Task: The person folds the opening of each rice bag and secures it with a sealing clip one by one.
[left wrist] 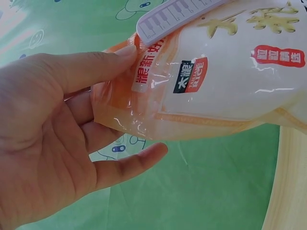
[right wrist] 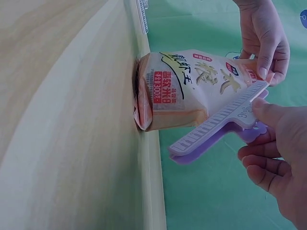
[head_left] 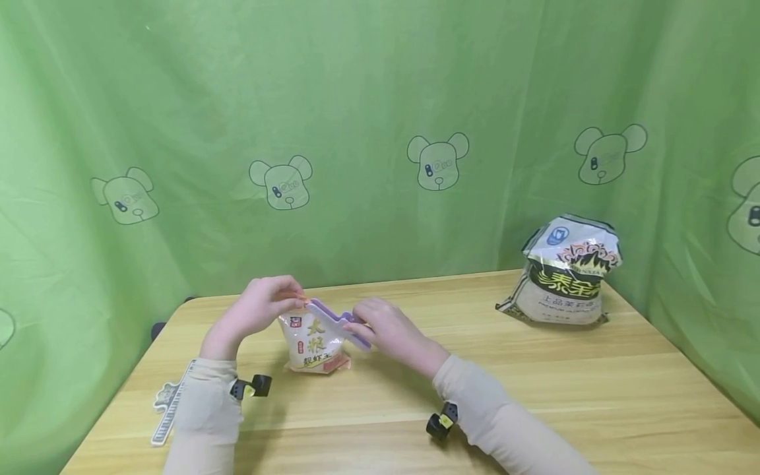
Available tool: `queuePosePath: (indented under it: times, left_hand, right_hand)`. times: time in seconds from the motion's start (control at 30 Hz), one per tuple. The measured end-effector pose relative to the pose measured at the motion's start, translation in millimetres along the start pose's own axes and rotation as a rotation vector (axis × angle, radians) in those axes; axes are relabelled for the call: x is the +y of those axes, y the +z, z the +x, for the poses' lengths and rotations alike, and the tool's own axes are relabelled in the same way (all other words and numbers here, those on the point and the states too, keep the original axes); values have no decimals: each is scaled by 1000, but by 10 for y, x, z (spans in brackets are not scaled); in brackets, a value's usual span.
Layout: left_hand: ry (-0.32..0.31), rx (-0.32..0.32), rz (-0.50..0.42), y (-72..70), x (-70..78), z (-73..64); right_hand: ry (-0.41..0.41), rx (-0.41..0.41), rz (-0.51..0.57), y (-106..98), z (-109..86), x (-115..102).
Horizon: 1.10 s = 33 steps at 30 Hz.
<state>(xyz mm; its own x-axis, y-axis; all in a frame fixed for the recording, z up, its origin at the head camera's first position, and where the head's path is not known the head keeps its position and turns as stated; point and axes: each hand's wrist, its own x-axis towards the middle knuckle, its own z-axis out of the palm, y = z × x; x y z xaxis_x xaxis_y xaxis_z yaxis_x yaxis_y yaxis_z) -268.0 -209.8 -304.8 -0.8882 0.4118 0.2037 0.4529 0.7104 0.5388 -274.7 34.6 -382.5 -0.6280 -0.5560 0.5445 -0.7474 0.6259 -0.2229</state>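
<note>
A small white and orange rice bag (head_left: 310,343) stands on the table, its top edge drawn up. My left hand (head_left: 261,309) pinches that top edge between thumb and fingers, as the left wrist view shows, with the little finger held away. My right hand (head_left: 394,333) grips a long purple bag clip (right wrist: 218,120) by its handle. In the right wrist view the clip lies slantwise across the upper part of the bag, its far end close to my left fingertips. Ruler marks run along the clip's bar. Whether the bar has the plastic between its halves, I cannot tell.
A larger rice bag (head_left: 564,284) stands at the back right of the wooden table (head_left: 415,409). Near the left edge lies a grey-white clip with ruler marks (head_left: 171,404), partly behind my left forearm. Green curtains (head_left: 380,99) hang behind and at the sides.
</note>
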Motion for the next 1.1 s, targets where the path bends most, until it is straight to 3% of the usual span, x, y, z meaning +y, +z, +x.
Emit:
queuePosePath:
  times: [0.37, 0.53, 0.73, 0.9, 1.1]
  left_hand:
    - [31, 45, 67, -3, 24, -20]
    - [23, 32, 25, -29, -18, -27]
    - [-15, -12, -21, -110, -115, -61]
    - [-40, 4, 23, -211, -246, -130]
    - [-78, 17, -42, -292, -348, -179]
  right_hand:
    - [6, 5, 15, -6, 28, -33]
    - [44, -16, 0, -18, 42, -72]
    - [94, -36, -9, -7, 41, -89]
    - [108, -37, 2, 9, 36, -79]
    - [124, -50, 39, -7, 27, -58]
